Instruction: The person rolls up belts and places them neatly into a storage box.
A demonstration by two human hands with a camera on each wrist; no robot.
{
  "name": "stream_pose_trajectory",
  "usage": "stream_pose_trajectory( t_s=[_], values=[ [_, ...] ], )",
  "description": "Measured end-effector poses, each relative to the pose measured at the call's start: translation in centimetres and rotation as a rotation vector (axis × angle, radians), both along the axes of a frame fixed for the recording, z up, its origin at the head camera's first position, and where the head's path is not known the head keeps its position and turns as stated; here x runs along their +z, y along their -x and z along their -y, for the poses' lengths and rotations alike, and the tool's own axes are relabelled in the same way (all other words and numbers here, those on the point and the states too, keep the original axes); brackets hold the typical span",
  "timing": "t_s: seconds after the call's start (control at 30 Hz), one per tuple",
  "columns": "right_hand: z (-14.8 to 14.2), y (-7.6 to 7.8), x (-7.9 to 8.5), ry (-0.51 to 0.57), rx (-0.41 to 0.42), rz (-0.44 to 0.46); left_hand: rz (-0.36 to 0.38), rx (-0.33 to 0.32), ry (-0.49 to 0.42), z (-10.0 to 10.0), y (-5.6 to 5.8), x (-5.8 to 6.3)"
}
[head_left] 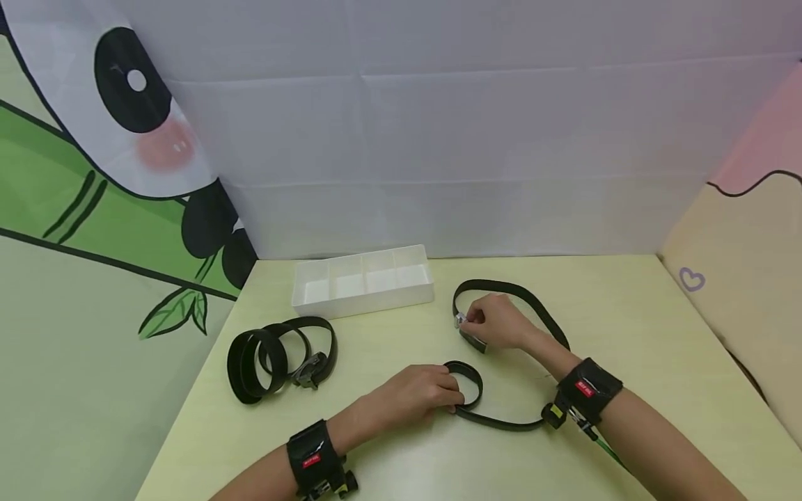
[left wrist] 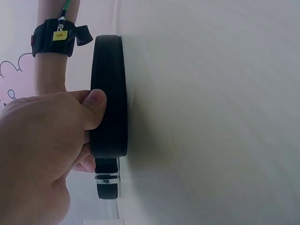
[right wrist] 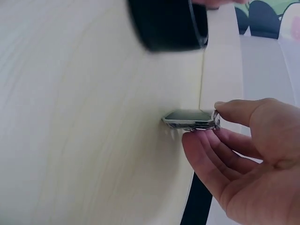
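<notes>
A black belt (head_left: pixel 514 287) stands on its edge on the table, its strap running in a wide curve between my hands. My left hand (head_left: pixel 413 396) pinches the small coil (head_left: pixel 477 385) at one end. In the left wrist view the thumb (left wrist: pixel 96 105) presses on the outside of the black strap (left wrist: pixel 110 70). At the other end, my right hand (head_left: pixel 498 320) pinches the belt's silver buckle (right wrist: pixel 190 120) between thumb and fingers. Part of the strap is hidden behind the right forearm.
A second black belt (head_left: pixel 250 365), loosely coiled, stands on the left of the table with its dark buckle (head_left: pixel 308 372) facing front. Behind it sits a white compartment tray (head_left: pixel 363 306). Printed cloth walls (head_left: pixel 438 139) enclose the back and sides.
</notes>
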State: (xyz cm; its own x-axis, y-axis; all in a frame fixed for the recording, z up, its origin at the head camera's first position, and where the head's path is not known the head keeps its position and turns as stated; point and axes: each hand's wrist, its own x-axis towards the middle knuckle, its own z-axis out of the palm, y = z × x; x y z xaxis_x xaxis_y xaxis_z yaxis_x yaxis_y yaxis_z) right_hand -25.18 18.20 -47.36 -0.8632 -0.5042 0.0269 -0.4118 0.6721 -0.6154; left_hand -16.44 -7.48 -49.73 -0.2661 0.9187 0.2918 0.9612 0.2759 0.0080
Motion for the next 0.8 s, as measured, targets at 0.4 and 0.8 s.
stream_pose_trajectory(
  t_s=[0.4, 0.8],
  values=[
    [-5.6, -3.6, 2.5, -0.043, -0.018, -0.064, 0.001, 0.036, 0.017, 0.0, -0.2, -0.1],
    [-2.5, -4.2, 0.6, -0.021, 0.048, -0.035, -0.016, 0.041, 0.011, 0.0, -0.4, -0.2]
  ],
)
